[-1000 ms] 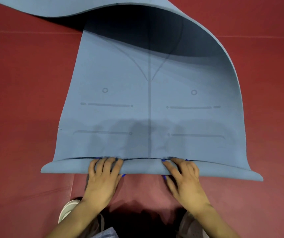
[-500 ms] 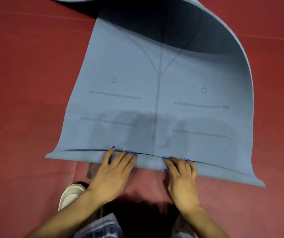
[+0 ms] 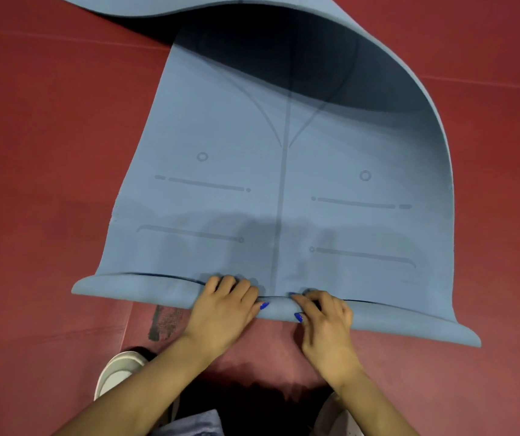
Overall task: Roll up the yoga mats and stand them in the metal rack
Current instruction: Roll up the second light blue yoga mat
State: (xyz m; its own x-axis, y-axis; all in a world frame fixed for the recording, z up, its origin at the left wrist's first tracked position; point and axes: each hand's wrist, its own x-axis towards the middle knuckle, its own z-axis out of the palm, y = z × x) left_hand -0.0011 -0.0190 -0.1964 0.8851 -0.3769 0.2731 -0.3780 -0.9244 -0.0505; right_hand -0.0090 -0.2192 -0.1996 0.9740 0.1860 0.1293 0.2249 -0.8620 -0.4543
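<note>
Mat: blue yoga mat (image 3: 284, 190) flat on red floor (image 3: 47, 152), stretching away from my hands; near edge turned over into a low first fold running L–R under both hands.
Fold: sits just past my knuckles, sticks out well to the left of my left hand and further to the right of my right hand; right end looks a bit nearer to me than the left.
Left hand: my left hand (image 3: 224, 306) lies on top of the fold, fingers curled over its far lip, thumb w/ blue nail pointing toward the right hand. Grips the folded edge.
Right hand: my right hand (image 3: 323, 313) just beside the left, small gap btwn them at the mat's centre line. Fingers bent and hooked over the fold, thumb tucked on the near side. Pinches the folded edge.
Far end: beyond my hands the mat lifts and curls over itself, right side arched up, dark shadow beneath.
Markings: centre line, short bars and two small circles printed on the mat ahead of my fingers.
Floor: dark scuff mark (image 3: 164, 322) just left of my left wrist.
Shoe: pale shoe (image 3: 117, 376) below my left forearm, close to me.
</note>
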